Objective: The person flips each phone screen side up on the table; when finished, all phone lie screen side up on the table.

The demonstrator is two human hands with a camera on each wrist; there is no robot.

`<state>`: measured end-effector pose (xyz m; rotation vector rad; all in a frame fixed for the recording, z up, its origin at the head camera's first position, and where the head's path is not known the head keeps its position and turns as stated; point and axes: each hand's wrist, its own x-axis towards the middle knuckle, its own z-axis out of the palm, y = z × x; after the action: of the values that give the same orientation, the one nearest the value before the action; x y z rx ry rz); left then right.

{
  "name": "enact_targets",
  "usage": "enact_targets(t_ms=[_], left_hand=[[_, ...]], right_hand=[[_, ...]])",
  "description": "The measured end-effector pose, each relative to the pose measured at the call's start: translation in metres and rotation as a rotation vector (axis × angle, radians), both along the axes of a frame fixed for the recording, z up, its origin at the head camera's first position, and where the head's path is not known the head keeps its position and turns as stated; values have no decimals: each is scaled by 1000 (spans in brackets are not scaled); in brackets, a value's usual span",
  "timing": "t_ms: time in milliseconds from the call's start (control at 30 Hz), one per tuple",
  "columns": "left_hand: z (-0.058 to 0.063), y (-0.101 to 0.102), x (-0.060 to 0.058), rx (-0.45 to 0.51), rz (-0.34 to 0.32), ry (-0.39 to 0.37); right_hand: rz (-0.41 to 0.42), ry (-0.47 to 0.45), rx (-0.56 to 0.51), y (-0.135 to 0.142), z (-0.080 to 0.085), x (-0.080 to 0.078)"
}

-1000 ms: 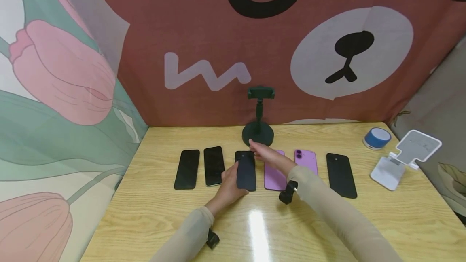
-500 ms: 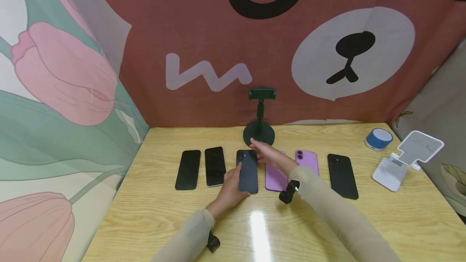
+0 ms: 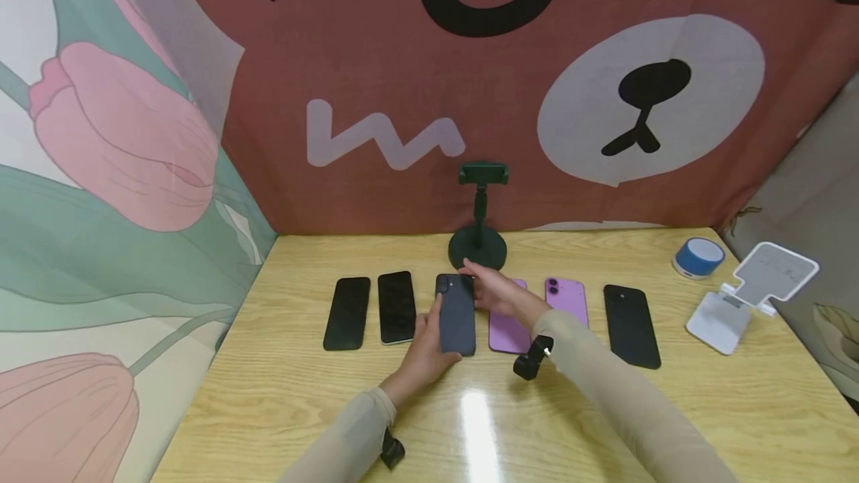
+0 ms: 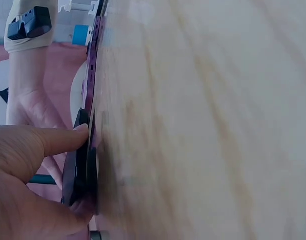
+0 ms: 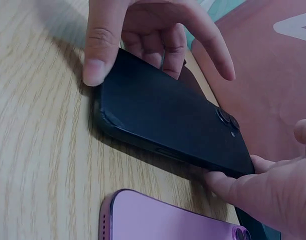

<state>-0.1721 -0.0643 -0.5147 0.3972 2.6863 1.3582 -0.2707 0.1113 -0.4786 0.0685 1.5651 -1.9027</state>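
Observation:
Near the middle of the table, a dark phone (image 3: 458,323) lies back side up, its camera lenses at the far end. My left hand (image 3: 419,355) grips it, thumb at the near end and fingers along the left side. In the right wrist view the phone (image 5: 158,107) is tilted, its near side edge raised over a shadow. My right hand (image 3: 498,291) holds its far right corner, with a digit at the long edge and another at the top end. Right beside it is a purple phone (image 3: 506,332), partly under my right hand.
Two black phones (image 3: 347,314) lie to the left. Further right are another purple phone (image 3: 566,297) and a black phone (image 3: 632,326). A dark round-based phone stand (image 3: 479,244) rises behind; a blue speaker (image 3: 698,257) and white folding stand (image 3: 718,321) occupy the right.
The dark phone has shifted slightly and tilted, its back now catching more light. My left hand moved a little with it; my right fingers have lowered slightly toward its far end.

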Motion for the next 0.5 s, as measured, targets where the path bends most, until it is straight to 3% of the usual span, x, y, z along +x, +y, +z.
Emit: enact_targets(t_ms=[367, 500], left_hand=[[5, -5, 0, 68, 35, -98], [10, -9, 1, 136, 34, -95]], right_hand=[[0, -17, -98, 5, 2, 5], [4, -7, -150, 8, 4, 7]])
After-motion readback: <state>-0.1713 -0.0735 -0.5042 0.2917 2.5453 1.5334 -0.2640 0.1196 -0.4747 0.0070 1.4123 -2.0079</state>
